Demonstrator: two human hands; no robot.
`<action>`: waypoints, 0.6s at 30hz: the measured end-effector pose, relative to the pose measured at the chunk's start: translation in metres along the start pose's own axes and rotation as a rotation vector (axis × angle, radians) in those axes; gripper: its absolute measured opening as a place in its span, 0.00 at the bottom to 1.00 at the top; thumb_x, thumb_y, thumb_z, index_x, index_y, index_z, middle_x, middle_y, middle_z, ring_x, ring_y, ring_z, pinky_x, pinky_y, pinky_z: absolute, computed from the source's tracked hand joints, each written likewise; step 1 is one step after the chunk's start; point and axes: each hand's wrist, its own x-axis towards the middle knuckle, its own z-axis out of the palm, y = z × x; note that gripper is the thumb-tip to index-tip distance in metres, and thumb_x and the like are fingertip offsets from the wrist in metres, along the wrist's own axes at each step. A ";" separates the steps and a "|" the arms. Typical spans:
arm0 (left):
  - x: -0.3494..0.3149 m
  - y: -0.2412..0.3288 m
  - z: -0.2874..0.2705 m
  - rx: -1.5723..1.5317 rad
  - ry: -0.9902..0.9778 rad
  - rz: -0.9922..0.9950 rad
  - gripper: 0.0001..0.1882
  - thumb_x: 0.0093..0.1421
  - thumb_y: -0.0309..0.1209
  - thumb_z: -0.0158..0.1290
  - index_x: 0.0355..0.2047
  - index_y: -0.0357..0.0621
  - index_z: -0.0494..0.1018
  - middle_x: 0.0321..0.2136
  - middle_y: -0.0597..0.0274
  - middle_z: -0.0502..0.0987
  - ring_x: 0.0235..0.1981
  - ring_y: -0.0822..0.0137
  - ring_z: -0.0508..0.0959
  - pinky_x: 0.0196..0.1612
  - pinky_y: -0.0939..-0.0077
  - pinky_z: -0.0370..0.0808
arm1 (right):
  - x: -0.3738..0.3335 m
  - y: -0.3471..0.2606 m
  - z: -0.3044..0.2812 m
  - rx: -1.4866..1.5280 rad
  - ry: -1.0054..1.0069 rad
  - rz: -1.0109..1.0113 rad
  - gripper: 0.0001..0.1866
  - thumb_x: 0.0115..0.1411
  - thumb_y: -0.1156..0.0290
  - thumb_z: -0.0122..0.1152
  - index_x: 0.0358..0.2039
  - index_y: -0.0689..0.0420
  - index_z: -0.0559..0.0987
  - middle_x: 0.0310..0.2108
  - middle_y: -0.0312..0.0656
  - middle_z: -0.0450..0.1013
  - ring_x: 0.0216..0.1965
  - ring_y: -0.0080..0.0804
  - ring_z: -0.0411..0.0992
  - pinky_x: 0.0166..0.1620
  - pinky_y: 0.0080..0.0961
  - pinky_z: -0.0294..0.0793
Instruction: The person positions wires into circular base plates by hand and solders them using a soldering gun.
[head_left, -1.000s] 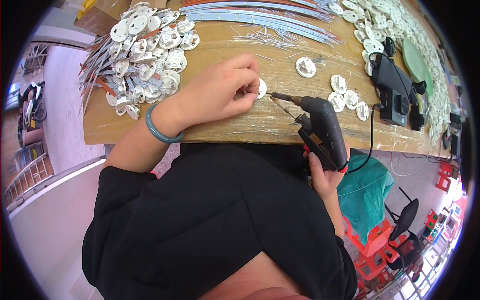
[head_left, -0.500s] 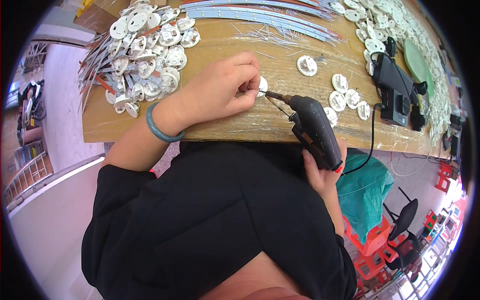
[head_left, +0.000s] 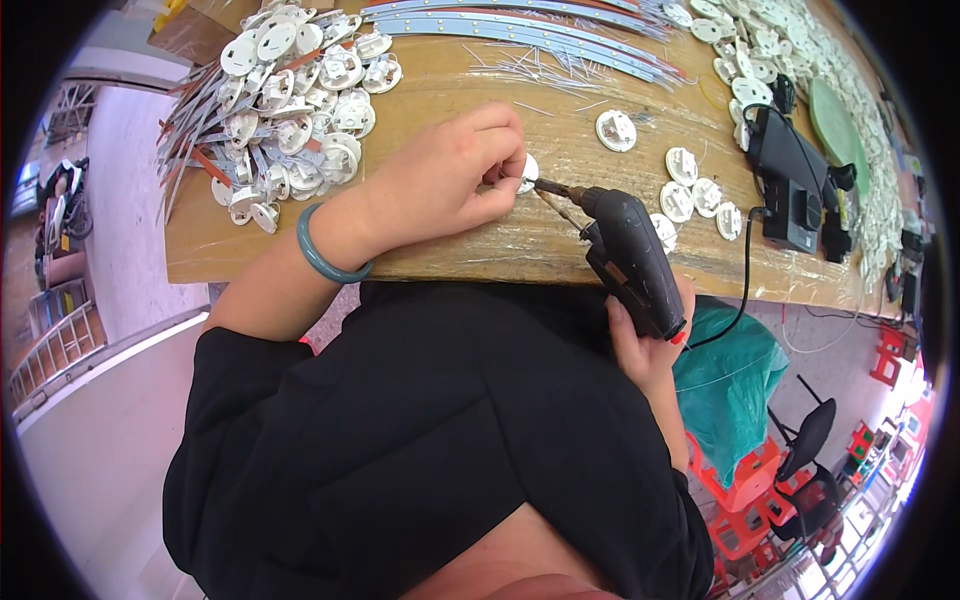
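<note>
My right hand (head_left: 645,345) grips a black pistol-shaped soldering gun (head_left: 635,255) at the table's near edge. Its thin metal tip points left and meets a white round disc (head_left: 529,170) on the tabletop. Over that disc's left side, my left hand (head_left: 475,170) is closed in a pinch, thumb and fingertips close to the soldering tip. The fingers hide part of the disc and whatever is between them. A thin feed tube runs beneath the tip toward the same spot. More white round discs (head_left: 677,202) lie to the right of the gun, with another single one (head_left: 616,131) farther back.
At the left, a heap of white discs with attached strips (head_left: 290,120) covers the wooden table (head_left: 420,262). Long LED strips (head_left: 520,30) and loose white wires (head_left: 550,70) lie at the back. A black corded box (head_left: 790,215) and more discs stand right. The gun's cable (head_left: 746,290) hangs off the edge.
Almost nothing differs. The left hand, disc and soldering tip appear shifted very slightly right, still together in the same pose.
</note>
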 end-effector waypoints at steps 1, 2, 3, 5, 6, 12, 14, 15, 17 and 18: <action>0.000 0.000 0.001 0.000 -0.002 0.001 0.06 0.55 0.20 0.56 0.28 0.37 0.68 0.34 0.62 0.69 0.27 0.72 0.73 0.30 0.81 0.74 | 0.000 0.000 0.000 -0.001 -0.003 -0.002 0.22 0.51 0.77 0.69 0.45 0.63 0.71 0.38 0.43 0.75 0.37 0.27 0.74 0.44 0.23 0.71; 0.001 0.001 0.001 0.010 -0.007 -0.003 0.06 0.55 0.21 0.56 0.28 0.37 0.68 0.34 0.62 0.69 0.27 0.72 0.73 0.30 0.81 0.74 | 0.000 0.000 -0.001 -0.003 -0.007 -0.005 0.22 0.51 0.77 0.69 0.45 0.63 0.71 0.38 0.43 0.75 0.37 0.27 0.74 0.44 0.23 0.71; 0.001 0.001 0.002 0.019 -0.011 -0.006 0.06 0.55 0.21 0.56 0.28 0.37 0.68 0.34 0.62 0.69 0.27 0.72 0.73 0.30 0.81 0.74 | 0.000 0.000 -0.001 -0.003 -0.005 -0.004 0.22 0.51 0.77 0.69 0.45 0.63 0.71 0.38 0.43 0.75 0.37 0.27 0.74 0.44 0.23 0.71; 0.001 0.001 0.001 0.022 -0.012 -0.003 0.06 0.55 0.20 0.56 0.28 0.37 0.68 0.34 0.62 0.69 0.28 0.72 0.73 0.30 0.81 0.75 | 0.000 -0.001 0.000 0.001 -0.001 0.005 0.22 0.51 0.77 0.69 0.45 0.63 0.71 0.38 0.43 0.74 0.37 0.27 0.73 0.44 0.23 0.71; 0.001 0.001 0.001 0.025 -0.013 0.001 0.06 0.55 0.20 0.56 0.28 0.37 0.68 0.34 0.62 0.69 0.28 0.71 0.74 0.31 0.80 0.75 | 0.001 -0.002 0.000 0.000 -0.002 0.005 0.22 0.51 0.77 0.69 0.45 0.63 0.71 0.38 0.43 0.74 0.37 0.27 0.73 0.44 0.23 0.71; 0.000 0.001 0.001 0.038 -0.022 0.004 0.06 0.54 0.20 0.56 0.28 0.36 0.68 0.35 0.61 0.69 0.28 0.70 0.74 0.31 0.79 0.76 | 0.002 -0.003 -0.001 -0.047 -0.033 -0.025 0.22 0.51 0.77 0.70 0.45 0.63 0.71 0.37 0.43 0.74 0.36 0.28 0.74 0.43 0.24 0.71; 0.000 0.003 0.001 0.050 -0.024 0.001 0.06 0.54 0.20 0.56 0.28 0.36 0.68 0.35 0.60 0.69 0.28 0.70 0.74 0.31 0.79 0.75 | 0.004 -0.004 -0.001 -0.063 -0.032 -0.044 0.22 0.51 0.77 0.70 0.45 0.62 0.71 0.37 0.43 0.74 0.36 0.29 0.74 0.42 0.24 0.71; 0.000 0.004 0.001 0.063 -0.025 -0.002 0.06 0.54 0.20 0.56 0.28 0.37 0.68 0.35 0.60 0.69 0.28 0.70 0.74 0.32 0.79 0.75 | 0.004 -0.004 -0.001 -0.063 -0.032 -0.044 0.22 0.51 0.77 0.70 0.45 0.62 0.71 0.37 0.43 0.74 0.36 0.29 0.74 0.42 0.24 0.71; 0.000 0.004 0.001 0.079 -0.025 -0.002 0.06 0.54 0.20 0.56 0.28 0.37 0.68 0.35 0.60 0.69 0.28 0.69 0.74 0.32 0.78 0.75 | 0.004 -0.003 -0.001 -0.072 -0.041 -0.053 0.22 0.50 0.77 0.70 0.44 0.62 0.71 0.37 0.43 0.74 0.36 0.29 0.74 0.42 0.24 0.72; 0.000 0.004 0.001 0.094 -0.025 -0.002 0.06 0.53 0.20 0.56 0.28 0.37 0.68 0.35 0.60 0.69 0.28 0.69 0.74 0.32 0.78 0.75 | 0.004 -0.003 -0.001 -0.072 -0.042 -0.053 0.22 0.50 0.77 0.70 0.44 0.62 0.71 0.37 0.43 0.74 0.36 0.29 0.74 0.42 0.24 0.72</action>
